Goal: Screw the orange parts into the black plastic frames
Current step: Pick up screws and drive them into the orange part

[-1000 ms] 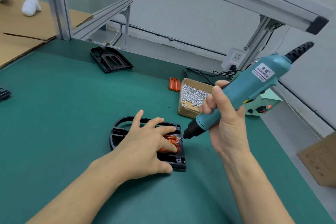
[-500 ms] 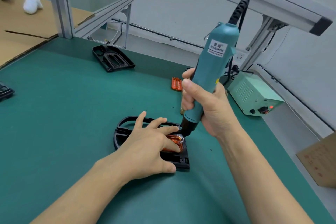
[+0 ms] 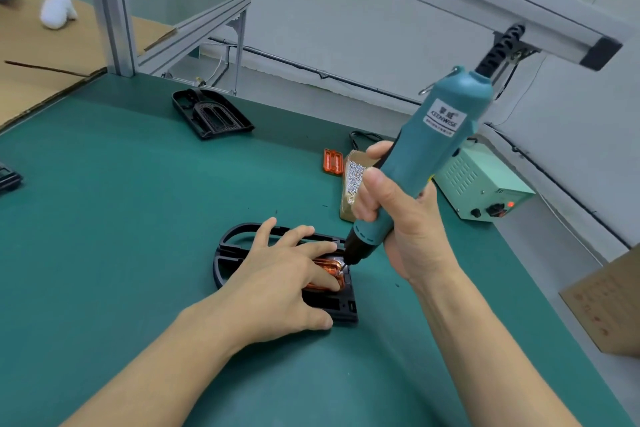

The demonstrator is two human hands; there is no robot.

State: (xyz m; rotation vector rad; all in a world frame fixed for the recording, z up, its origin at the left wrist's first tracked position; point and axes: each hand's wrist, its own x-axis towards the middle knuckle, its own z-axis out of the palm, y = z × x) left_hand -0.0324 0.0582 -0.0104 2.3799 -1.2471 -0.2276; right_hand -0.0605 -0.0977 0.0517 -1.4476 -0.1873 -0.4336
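Green mat — screw box, power supply

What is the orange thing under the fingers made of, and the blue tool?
The orange part looks like glossy see-through plastic: light glints on it. The blue tool seems matte hard plastic, with a printed label. Its black tip may be metal, unclear.

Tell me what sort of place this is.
Likely a small factory assembly bench: a green work mat, a teal corded electric screwdriver in the right hand, a cardboard box of small silver screws, and aluminium-profile framing around the table.
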